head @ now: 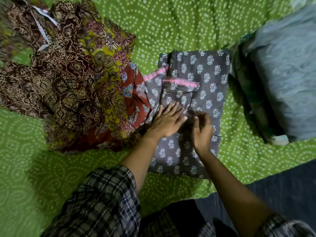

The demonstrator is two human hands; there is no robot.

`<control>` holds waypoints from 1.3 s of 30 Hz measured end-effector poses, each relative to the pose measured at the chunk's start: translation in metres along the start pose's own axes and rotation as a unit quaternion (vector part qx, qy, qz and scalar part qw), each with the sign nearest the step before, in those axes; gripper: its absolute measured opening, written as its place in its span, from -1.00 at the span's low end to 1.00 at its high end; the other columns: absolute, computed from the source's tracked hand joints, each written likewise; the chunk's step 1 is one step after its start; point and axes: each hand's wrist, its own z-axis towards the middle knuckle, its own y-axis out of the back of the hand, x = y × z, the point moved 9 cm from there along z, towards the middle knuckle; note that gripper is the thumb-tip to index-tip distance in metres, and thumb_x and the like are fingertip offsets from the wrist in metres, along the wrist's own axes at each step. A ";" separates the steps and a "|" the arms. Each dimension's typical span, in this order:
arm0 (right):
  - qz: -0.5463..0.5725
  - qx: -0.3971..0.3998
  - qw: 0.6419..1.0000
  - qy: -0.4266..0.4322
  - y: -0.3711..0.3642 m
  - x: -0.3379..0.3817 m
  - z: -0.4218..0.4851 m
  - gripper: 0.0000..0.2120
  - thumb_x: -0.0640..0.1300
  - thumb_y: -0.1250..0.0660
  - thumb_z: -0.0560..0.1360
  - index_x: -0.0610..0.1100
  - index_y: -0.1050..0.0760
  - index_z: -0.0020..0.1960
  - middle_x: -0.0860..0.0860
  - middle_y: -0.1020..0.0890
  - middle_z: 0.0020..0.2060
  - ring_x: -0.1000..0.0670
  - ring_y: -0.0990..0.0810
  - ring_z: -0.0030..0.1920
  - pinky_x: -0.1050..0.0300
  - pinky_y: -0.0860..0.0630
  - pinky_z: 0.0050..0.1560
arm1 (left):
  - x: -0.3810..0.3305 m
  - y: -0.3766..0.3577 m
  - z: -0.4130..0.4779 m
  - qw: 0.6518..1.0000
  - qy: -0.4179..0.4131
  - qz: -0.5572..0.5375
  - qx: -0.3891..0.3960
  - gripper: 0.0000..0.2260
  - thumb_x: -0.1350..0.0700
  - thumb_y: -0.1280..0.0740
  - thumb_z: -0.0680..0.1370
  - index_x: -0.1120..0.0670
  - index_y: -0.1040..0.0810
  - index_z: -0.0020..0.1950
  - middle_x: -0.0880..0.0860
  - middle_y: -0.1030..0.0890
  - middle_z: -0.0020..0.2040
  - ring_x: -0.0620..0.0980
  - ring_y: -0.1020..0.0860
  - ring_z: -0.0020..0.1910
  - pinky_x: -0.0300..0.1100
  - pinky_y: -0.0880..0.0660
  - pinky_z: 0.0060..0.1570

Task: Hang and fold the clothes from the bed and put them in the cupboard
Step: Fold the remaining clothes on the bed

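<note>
Grey printed cotton garment (196, 79) with white leaf motifs and pink trim, folded on green white-dotted bedsheet (171, 23). Left hand (166, 122) flat on it, fingers straight. Right hand (202, 132) beside, fingers curled, pinching its fold. Heap of brown, yellow and red patterned clothes (68, 79) touching its left edge; pale blue pillow (287, 74) right.
</note>
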 end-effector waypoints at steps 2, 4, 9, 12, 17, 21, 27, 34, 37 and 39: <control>-0.042 0.017 0.999 -0.012 -0.001 -0.007 -0.003 -0.75 -0.25 -0.19 0.59 -0.30 -0.45 0.23 -0.23 -0.60 0.08 -0.22 -0.54 0.10 0.16 -0.34 0.06 | 0.001 -0.003 -0.004 1.000 -0.003 0.010 -0.001 -0.51 -0.14 0.10 0.64 -0.03 0.07 0.54 0.00 0.13 0.55 -0.04 0.21 0.52 0.00 0.31 0.43; -0.082 0.039 0.996 -0.007 -0.004 -0.011 -0.007 -0.71 -0.26 -0.20 0.57 -0.30 -0.44 0.27 -0.26 -0.58 0.14 -0.23 -0.53 0.14 0.11 -0.34 0.12 | 0.003 -0.007 -0.010 1.000 -0.003 0.011 -0.001 -0.51 -0.14 0.10 0.64 -0.03 0.08 0.54 0.00 0.16 0.55 -0.04 0.23 0.51 0.00 0.32 0.43; -0.161 0.083 0.980 0.087 -0.009 -0.007 -0.036 -0.54 -0.36 -0.21 0.51 -0.31 -0.31 0.40 -0.20 -0.36 0.40 -0.14 -0.31 0.42 0.24 -0.08 0.42 | 0.012 -0.032 -0.043 0.999 0.013 0.007 -0.037 -0.48 -0.14 0.07 0.63 -0.04 0.14 0.54 0.01 0.21 0.54 -0.03 0.23 0.51 -0.06 0.36 0.39; -0.179 0.115 0.964 0.158 -0.013 -0.010 -0.060 -0.45 -0.36 -0.15 0.49 -0.28 -0.20 0.47 -0.19 -0.19 0.48 -0.17 -0.21 0.47 -0.03 -0.26 0.42 | 0.017 -0.053 -0.069 0.999 0.021 0.003 -0.045 -0.47 -0.14 0.06 0.63 -0.02 0.17 0.53 0.02 0.21 0.54 -0.02 0.23 0.51 -0.03 0.31 0.43; -0.251 0.175 0.930 0.205 -0.010 -0.036 -0.104 -0.47 -0.20 -0.13 0.53 -0.26 -0.18 0.48 -0.19 -0.16 0.49 -0.09 -0.07 0.50 -0.15 -0.11 0.47 | 0.020 -0.085 -0.114 0.995 0.018 0.060 -0.073 -0.46 -0.08 -0.01 0.64 0.02 0.15 0.54 0.02 0.25 0.53 0.01 0.23 0.52 0.00 0.25 0.44; -0.362 0.261 0.868 0.218 -0.011 -0.076 -0.135 -0.33 0.24 0.01 0.55 -0.21 -0.29 0.44 -0.21 -0.26 0.45 -0.17 -0.20 0.46 -0.14 -0.06 0.45 | 0.012 -0.102 -0.137 0.986 -0.034 0.127 -0.100 -0.36 -0.12 -0.12 0.59 0.03 0.12 0.54 0.06 0.23 0.52 0.03 0.29 0.49 0.06 0.26 0.46; -0.441 0.266 0.819 0.253 0.002 -0.087 -0.127 -0.43 0.01 -0.05 0.48 -0.22 -0.31 0.42 -0.30 -0.38 0.35 -0.32 -0.39 0.34 -0.20 -0.29 0.36 | 0.013 -0.103 -0.139 0.980 -0.048 0.158 -0.112 -0.24 0.22 -0.31 0.44 -0.02 0.02 0.54 0.06 0.09 0.55 0.04 0.15 0.52 -0.08 0.33 0.43; -0.540 0.311 0.749 0.226 0.002 -0.084 -0.113 -0.39 -0.15 -0.02 0.62 -0.07 0.25 0.54 -0.20 0.20 0.51 -0.21 0.18 0.52 -0.07 0.20 0.47 | 0.011 -0.101 -0.128 0.993 -0.025 0.100 -0.060 -0.17 0.52 -0.10 0.39 0.02 0.14 0.54 0.10 0.19 0.54 0.06 0.22 0.52 -0.04 0.16 0.49; -0.535 0.368 0.738 0.182 0.003 -0.077 -0.114 -0.42 -0.21 -0.02 0.61 -0.07 0.15 0.55 -0.19 0.14 0.53 -0.20 0.10 0.52 -0.06 0.09 0.47 | 0.005 -0.101 -0.131 0.995 0.000 0.095 0.031 -0.23 0.51 -0.07 0.43 0.08 0.17 0.54 0.13 0.21 0.54 0.09 0.22 0.51 -0.05 0.18 0.46; -0.501 0.452 0.723 0.147 0.007 -0.065 -0.124 -0.40 -0.28 -0.06 0.59 -0.04 0.08 0.55 -0.16 0.03 0.53 -0.18 -0.06 0.50 0.02 -0.08 0.43 | 0.005 -0.106 -0.137 0.987 0.004 0.108 0.116 -0.28 0.48 -0.06 0.48 0.09 0.15 0.54 0.15 0.17 0.54 0.12 0.15 0.52 -0.02 0.08 0.49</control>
